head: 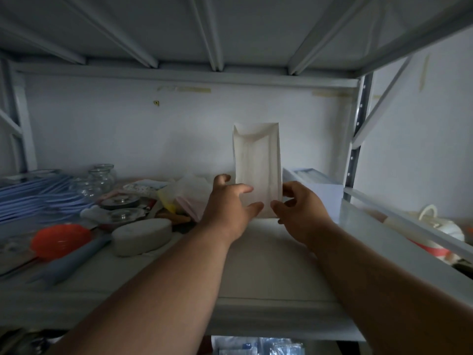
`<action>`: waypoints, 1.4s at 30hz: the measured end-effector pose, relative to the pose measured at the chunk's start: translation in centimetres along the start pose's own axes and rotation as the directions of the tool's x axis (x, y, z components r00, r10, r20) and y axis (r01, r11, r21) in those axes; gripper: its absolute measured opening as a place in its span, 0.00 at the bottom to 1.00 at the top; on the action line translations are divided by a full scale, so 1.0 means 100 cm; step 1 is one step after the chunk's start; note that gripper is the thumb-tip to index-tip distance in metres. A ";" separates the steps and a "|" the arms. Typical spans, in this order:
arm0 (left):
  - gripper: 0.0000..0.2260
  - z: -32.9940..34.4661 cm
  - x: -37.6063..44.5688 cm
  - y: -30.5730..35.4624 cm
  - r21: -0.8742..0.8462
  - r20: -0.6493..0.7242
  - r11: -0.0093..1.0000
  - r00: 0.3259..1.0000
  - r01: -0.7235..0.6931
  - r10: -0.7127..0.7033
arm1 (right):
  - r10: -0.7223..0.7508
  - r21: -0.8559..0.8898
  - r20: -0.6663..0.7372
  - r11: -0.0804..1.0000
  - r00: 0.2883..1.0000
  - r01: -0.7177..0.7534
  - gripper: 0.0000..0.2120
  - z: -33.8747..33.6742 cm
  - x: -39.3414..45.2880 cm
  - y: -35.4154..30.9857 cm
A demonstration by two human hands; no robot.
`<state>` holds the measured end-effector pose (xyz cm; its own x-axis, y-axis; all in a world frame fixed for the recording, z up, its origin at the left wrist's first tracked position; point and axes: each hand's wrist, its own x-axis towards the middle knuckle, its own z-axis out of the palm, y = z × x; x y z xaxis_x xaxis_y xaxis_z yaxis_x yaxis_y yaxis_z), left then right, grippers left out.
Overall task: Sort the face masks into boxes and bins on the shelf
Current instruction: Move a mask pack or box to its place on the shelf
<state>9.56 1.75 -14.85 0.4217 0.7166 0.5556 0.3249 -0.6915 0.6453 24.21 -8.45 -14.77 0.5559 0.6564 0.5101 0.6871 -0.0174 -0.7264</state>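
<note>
- dim white metal shelf (268,265) against a pale wall (128,129)
- left hand (230,208) and right hand (302,208) both pinching an upright white mask packet (257,160)
- clutter at left: glass jars (101,178), orange bowl (60,240)

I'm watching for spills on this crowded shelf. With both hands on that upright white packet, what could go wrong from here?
1. The white packet stands tall on its narrow end, gripped only low down by the left hand and right hand; released, it may tip over.
2. The glass jars stand in the clutter to the left; a left arm sweep could knock them.
3. The white box sits close on the right, so the packet might snag its edge.
</note>
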 end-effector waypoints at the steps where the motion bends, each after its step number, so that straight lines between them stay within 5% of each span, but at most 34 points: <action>1: 0.25 0.000 0.000 0.001 -0.002 -0.014 1.000 1.000 0.015 -0.015 | -0.020 0.015 0.008 1.000 1.000 0.020 0.18 0.001 0.000 0.000; 14: 0.29 -0.001 0.003 0.000 -0.040 -0.132 0.998 0.990 0.052 -0.057 | -0.166 0.068 0.012 0.984 0.986 0.165 0.12 0.008 -0.005 -0.006; 21: 0.08 0.003 0.009 -0.009 -0.069 -0.108 0.996 0.992 0.051 -0.058 | -0.141 0.059 -0.002 0.988 0.990 0.141 0.14 0.009 -0.001 -0.001; 26: 0.03 0.001 0.011 -0.010 -0.132 -0.065 0.989 0.995 0.069 -0.078 | -0.106 0.094 -0.017 0.990 0.994 0.107 0.14 0.009 0.000 0.001; 42: 0.19 -0.003 0.005 -0.006 -0.169 0.005 0.983 0.998 0.065 -0.065 | -0.120 0.092 0.058 0.989 0.991 0.114 0.24 0.003 -0.009 -0.005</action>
<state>9.33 2.53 -14.76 0.4038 0.7597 0.5096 0.2038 -0.6178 0.7595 23.27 -8.77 -15.02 0.4416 0.6964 0.5657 0.6998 0.1273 -0.7029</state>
